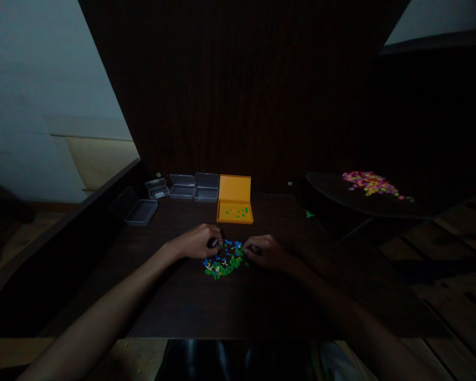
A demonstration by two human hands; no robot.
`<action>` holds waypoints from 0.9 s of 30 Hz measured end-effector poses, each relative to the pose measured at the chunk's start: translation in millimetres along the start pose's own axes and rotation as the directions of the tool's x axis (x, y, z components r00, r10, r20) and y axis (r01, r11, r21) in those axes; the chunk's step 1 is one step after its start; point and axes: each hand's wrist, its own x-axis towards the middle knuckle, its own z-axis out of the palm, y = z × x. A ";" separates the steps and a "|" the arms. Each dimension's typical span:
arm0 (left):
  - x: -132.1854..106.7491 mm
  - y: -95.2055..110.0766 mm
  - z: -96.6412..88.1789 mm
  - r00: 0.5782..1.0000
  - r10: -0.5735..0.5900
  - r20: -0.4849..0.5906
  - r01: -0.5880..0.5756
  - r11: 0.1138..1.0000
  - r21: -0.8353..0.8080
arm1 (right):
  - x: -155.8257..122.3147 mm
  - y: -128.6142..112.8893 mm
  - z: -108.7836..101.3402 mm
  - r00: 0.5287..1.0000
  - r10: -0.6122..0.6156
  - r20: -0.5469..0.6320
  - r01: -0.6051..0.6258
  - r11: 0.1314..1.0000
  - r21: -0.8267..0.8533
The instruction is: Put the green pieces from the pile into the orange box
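Left hand and right hand curl, grips unclear; yellow box holds green pieces.

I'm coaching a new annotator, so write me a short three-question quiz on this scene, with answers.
1. True or false: the left hand and the right hand are both at the pile of small coloured pieces.

2. What colour are the pieces in the open orange box?
A pink
B green
C white

3. Fill in: seen from the person, the clear plastic boxes stand to the ____ of the orange box.

Key: 1 true; 2 B; 3 left.
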 end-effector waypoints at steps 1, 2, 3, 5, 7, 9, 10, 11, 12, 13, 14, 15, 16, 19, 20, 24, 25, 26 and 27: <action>0.1 -0.1 -0.2 1.000 -0.001 -0.003 0.001 1.000 0.003 | 0.1 -0.1 0.0 1.000 -0.001 -0.002 0.001 1.000 0.003; 0.1 0.1 -0.4 1.000 -0.006 -0.007 0.007 1.000 0.007 | 0.2 -0.2 0.0 1.000 -0.003 -0.006 0.003 1.000 0.007; 0.2 0.5 -0.7 1.000 -0.014 -0.011 0.014 1.000 0.010 | 0.5 -0.5 -0.1 1.000 -0.007 -0.008 0.007 1.000 0.012; 0.2 1.5 -1.2 0.999 -0.030 -0.014 0.030 0.999 0.011 | 1.0 -1.3 -0.7 1.000 -0.009 -0.006 0.009 1.000 0.016; 0.0 2.3 -1.3 0.999 -0.038 -0.007 0.038 0.999 0.007 | 1.6 -2.1 -1.4 1.000 -0.007 -0.004 0.007 1.000 0.017; -0.1 2.3 -0.8 0.999 -0.039 0.004 0.039 0.999 0.000 | 1.8 -2.5 -1.9 1.000 -0.007 0.000 0.007 1.000 0.021; -0.2 2.0 -0.4 0.999 -0.038 0.009 0.038 0.999 -0.002 | 1.7 -2.4 -1.9 1.000 -0.010 -0.003 0.010 1.000 0.023; -0.2 1.7 0.1 0.999 -0.035 0.013 0.035 0.999 -0.003 | 1.4 -2.0 -1.6 1.000 -0.014 -0.004 0.014 1.000 0.025; -0.2 1.3 0.6 0.999 -0.029 0.018 0.029 1.000 -0.003 | 1.1 -1.4 -1.1 1.000 -0.015 -0.007 0.016 1.000 0.027; -0.1 1.1 1.1 1.000 -0.024 0.021 0.024 1.000 -0.004 | 0.7 -0.7 -0.5 1.000 -0.017 -0.009 0.017 0.999 0.028; 0.0 1.0 1.5 1.000 -0.019 0.024 0.019 1.000 -0.004 | 0.2 0.1 0.1 1.000 -0.016 -0.008 0.017 0.999 0.031; 0.1 1.1 1.8 1.000 -0.015 0.026 0.015 1.000 -0.006 | -0.2 0.7 0.8 1.000 -0.012 -0.007 0.012 0.999 0.032; 0.2 1.4 2.0 1.000 -0.013 0.027 0.013 1.000 -0.010 | -0.6 1.2 1.3 1.000 -0.006 -0.004 0.006 0.999 0.033; 0.6 2.8 2.4 1.000 -0.008 0.025 0.009 1.000 -0.023 | -1.0 1.3 1.7 1.000 0.010 0.006 -0.010 1.000 0.028; 0.7 3.2 2.5 1.000 -0.007 0.023 0.008 1.000 -0.029 | -0.9 0.9 1.5 1.000 0.010 0.006 -0.010 1.000 0.025; 0.5 3.8 3.4 1.000 -0.003 0.017 0.004 0.999 -0.038 | 0.2 -0.5 0.1 1.000 0.002 0.007 -0.002 1.000 0.018; 0.4 3.6 3.6 1.000 0.000 0.015 0.001 0.999 -0.035 | 0.5 -0.8 -0.2 1.000 0.004 0.008 -0.004 1.000 0.018; 0.3 3.5 3.8 1.000 0.003 0.011 -0.002 1.000 -0.031 | 0.7 -1.0 -0.5 1.000 0.007 0.010 -0.007 1.000 0.020; 0.2 3.3 4.0 1.000 0.006 0.008 -0.006 1.000 -0.028 | 0.9 -1.2 -0.8 1.000 0.007 0.013 -0.007 1.000 0.023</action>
